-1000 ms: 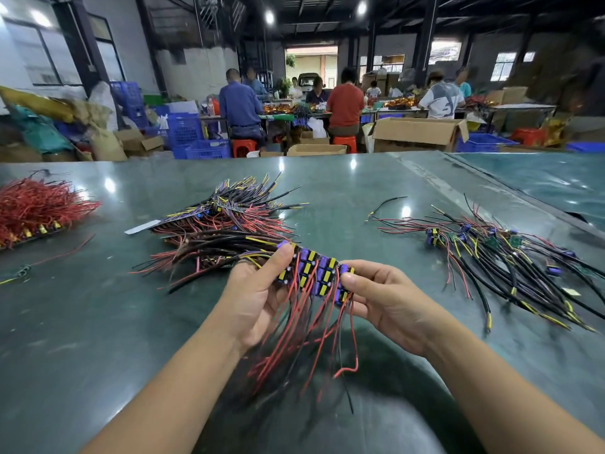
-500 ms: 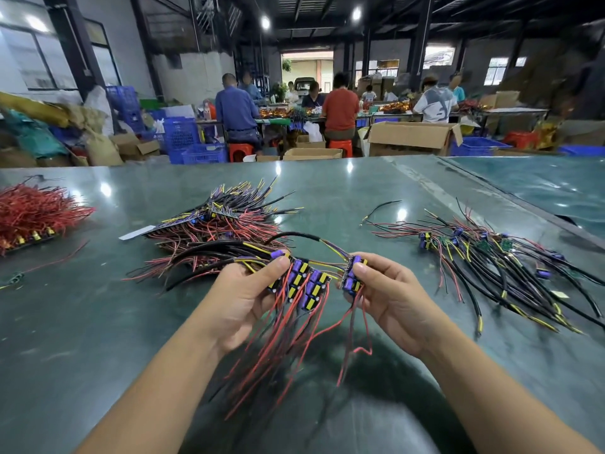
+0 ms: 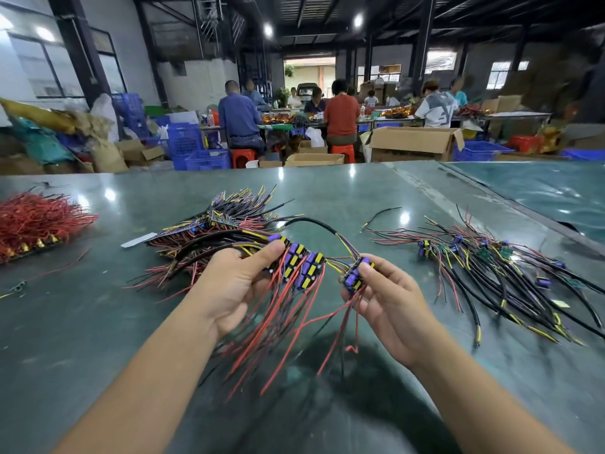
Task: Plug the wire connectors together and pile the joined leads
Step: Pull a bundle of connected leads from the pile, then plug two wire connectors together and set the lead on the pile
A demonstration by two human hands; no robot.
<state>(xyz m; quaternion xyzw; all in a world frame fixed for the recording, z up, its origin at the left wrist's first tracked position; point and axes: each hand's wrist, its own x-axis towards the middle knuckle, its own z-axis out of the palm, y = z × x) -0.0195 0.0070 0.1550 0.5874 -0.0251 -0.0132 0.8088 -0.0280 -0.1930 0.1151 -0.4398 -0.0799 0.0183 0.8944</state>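
My left hand (image 3: 234, 283) grips a row of joined connector pieces (image 3: 299, 262), purple and yellow, with red and black leads hanging below. My right hand (image 3: 389, 299) pinches a single connector piece (image 3: 357, 273) pulled a short way off the row's right end; its black cable arcs up and back to the left. Behind my left hand lies a heap of wired leads (image 3: 226, 231). A second spread of leads with connectors (image 3: 491, 267) lies on the table to the right.
The work goes on over a dark green table (image 3: 98, 322). A bundle of red wires (image 3: 36, 221) sits at the far left edge. A white slip (image 3: 139, 240) lies by the middle heap. Several people sit at benches beyond, among cardboard boxes (image 3: 412, 144) and blue crates.
My right hand has pulled one connector piece away from the row in my left hand and moved it rightward. Its black cable now loops up between the hands.
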